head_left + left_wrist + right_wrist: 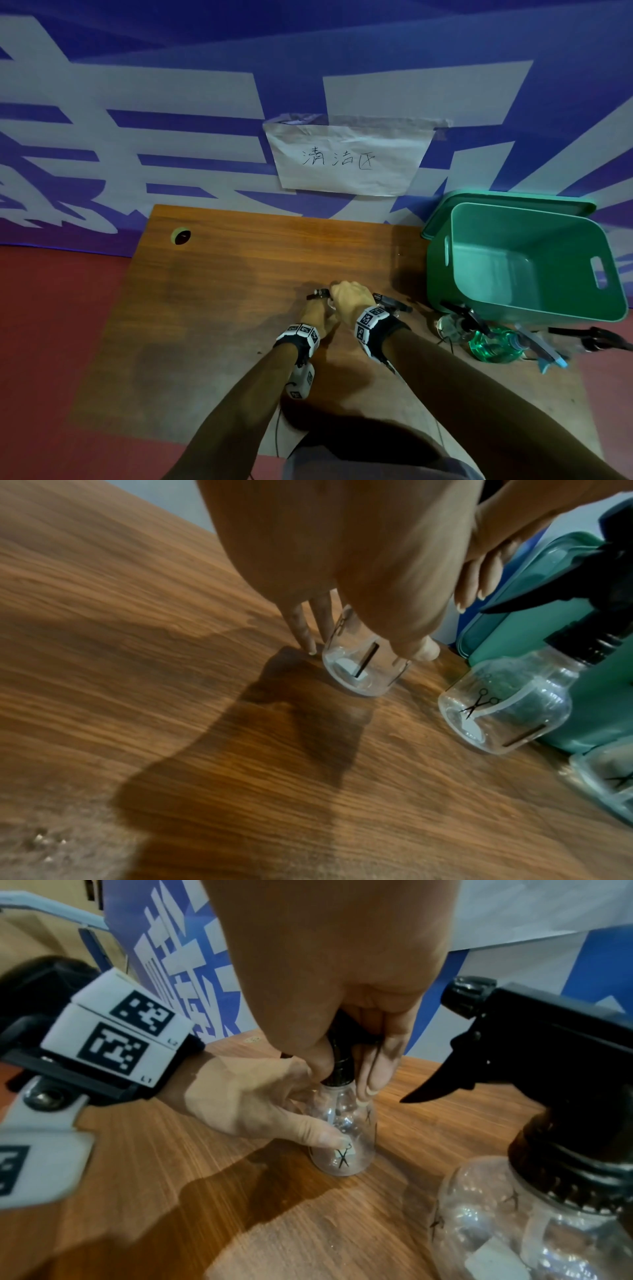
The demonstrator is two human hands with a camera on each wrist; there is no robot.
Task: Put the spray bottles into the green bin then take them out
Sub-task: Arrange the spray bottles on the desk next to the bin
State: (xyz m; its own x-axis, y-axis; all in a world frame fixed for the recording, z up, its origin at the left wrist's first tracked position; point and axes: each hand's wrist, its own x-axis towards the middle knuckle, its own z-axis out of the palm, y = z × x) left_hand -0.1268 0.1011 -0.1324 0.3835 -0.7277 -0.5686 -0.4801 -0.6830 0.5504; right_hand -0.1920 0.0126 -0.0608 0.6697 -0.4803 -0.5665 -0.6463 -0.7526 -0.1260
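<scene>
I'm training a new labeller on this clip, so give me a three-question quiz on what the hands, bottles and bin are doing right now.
1. True or false: the green bin holds a spray bottle.
2. What does the right hand grip on the clear bottle? A) its black spray head B) its base C) nothing
3. Fill in: the left hand holds the bottle's ____.

Key
1. False; the bin shows only its bare floor.
2. A
3. body. The bottle stands upright on the wooden table.

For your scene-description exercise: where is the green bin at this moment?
In the head view the green bin stands empty at the table's far right corner, against the blue wall banner, with spray bottles just in front of it, right of both hands.
</scene>
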